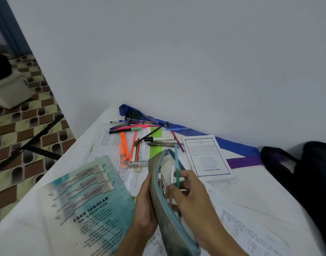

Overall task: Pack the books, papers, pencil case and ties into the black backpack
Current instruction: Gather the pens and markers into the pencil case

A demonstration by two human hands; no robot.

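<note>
My left hand (145,204) grips the side of a grey pencil case (165,209) with a light-blue zip, held open above the table. My right hand (190,191) pinches a teal pen (177,163) that stands half inside the case's mouth. Several loose pens and markers (134,137) lie scattered behind the case. A teal school book (84,204) lies at the left, a small white booklet (207,157) at the right. Blue and purple ties (238,145) run along the wall. The black backpack (310,178) stands at the right edge.
Handwritten papers (254,230) cover the white table (29,228), whose left edge drops to a patterned floor (20,126). A plain wall (177,52) stands right behind the table. A clear ruler (138,164) lies beside an orange highlighter (122,154).
</note>
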